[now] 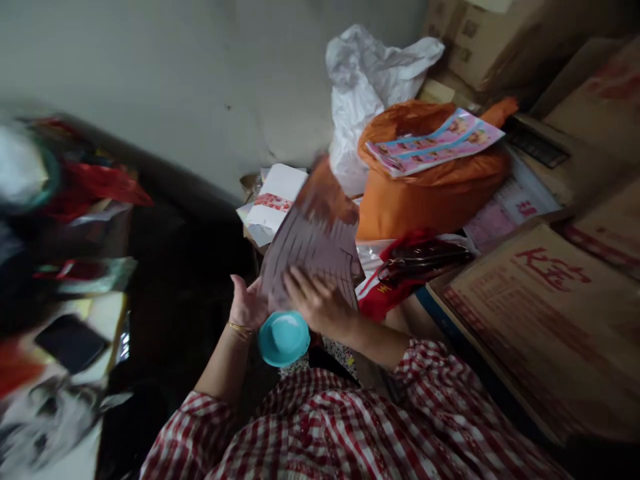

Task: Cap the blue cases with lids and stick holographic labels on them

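Observation:
Both my hands hold a blurred pinkish-brown printed sheet [313, 243] in front of me. My left hand [249, 303] grips its lower left edge, a gold bangle on the wrist. My right hand [317, 300] lies over its lower part with the fingers pressed on the paper. Just below my hands, close to my chest, sits a small teal bowl-shaped lid [283, 338]. My sleeves are red-and-white checked.
An orange sack [425, 193] with a pink printed strip [435, 141] on top stands behind the sheet, beside a white plastic bag [365, 80]. Cardboard boxes [545, 307] fill the right side. A red bag [400, 267] lies near my right arm. Blurred clutter [60, 267] fills the left.

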The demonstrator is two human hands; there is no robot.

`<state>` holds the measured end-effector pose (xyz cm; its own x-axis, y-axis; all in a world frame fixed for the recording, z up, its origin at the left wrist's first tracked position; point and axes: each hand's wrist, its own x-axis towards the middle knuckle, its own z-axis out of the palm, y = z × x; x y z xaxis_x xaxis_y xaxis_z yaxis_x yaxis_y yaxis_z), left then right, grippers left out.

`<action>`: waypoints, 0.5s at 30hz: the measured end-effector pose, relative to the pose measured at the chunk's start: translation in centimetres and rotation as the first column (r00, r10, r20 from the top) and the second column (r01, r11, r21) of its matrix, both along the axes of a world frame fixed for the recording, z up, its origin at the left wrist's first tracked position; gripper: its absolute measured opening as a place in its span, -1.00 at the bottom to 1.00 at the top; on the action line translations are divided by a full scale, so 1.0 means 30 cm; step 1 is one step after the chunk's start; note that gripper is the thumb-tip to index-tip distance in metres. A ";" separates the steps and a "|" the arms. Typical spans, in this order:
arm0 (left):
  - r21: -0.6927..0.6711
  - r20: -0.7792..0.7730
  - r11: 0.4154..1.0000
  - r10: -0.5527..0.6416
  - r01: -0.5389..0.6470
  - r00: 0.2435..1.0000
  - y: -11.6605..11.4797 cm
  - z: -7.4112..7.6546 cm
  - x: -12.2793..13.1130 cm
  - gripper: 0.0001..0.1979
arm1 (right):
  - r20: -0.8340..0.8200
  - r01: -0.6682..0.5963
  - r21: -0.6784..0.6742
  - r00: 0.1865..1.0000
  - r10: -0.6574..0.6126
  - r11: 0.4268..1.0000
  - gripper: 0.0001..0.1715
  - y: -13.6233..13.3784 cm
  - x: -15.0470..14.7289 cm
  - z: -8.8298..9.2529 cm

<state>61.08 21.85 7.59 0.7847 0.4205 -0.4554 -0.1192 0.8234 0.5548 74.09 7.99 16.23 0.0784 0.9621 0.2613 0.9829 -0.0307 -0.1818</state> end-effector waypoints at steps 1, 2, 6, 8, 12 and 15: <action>-0.022 0.039 0.998 0.066 -0.065 0.997 0.013 0.020 -0.042 -0.14 | 0.011 -0.131 0.013 0.991 0.131 0.991 -0.55 -0.015 -0.063 -0.013; -0.027 0.058 0.991 0.129 -0.128 0.990 0.021 0.035 -0.088 -0.13 | 0.007 -0.240 0.000 0.971 0.240 0.971 -0.56 -0.033 -0.113 -0.032; 0.040 -0.043 0.955 0.295 -0.293 0.955 0.007 0.036 -0.279 -0.37 | -0.127 -0.567 -0.058 0.821 0.557 0.822 -0.56 -0.069 -0.227 -0.144; 0.089 -0.180 0.930 0.368 -0.357 0.912 -0.020 0.011 -0.372 -0.49 | -0.188 -0.666 -0.103 0.742 0.643 0.738 -0.55 -0.055 -0.284 -0.188; 0.100 -0.280 0.840 0.538 -0.533 0.795 -0.107 -0.022 -0.594 -0.53 | -0.194 -0.827 -0.201 0.560 0.806 0.526 -0.52 -0.020 -0.430 -0.217; 0.099 -0.242 0.736 0.671 -0.670 0.701 -0.198 -0.013 -0.813 -0.53 | -0.263 -0.922 -0.156 0.385 0.884 0.355 -0.34 0.033 -0.527 -0.239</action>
